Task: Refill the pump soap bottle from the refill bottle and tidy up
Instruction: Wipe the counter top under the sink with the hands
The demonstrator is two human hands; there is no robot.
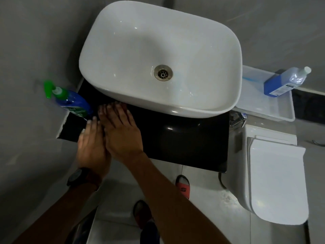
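Neither grip held anything: left hand [91,143] and right hand [121,131] lay flat, fingers spread, on the worktop [184,143] before the sink [158,55]. Left of the sink stood the pump bottle [73,103], just beyond the fingertips; the refill bottle [284,81] lay well right of it in a tray [263,110]. A careless reach could topple the pump bottle.
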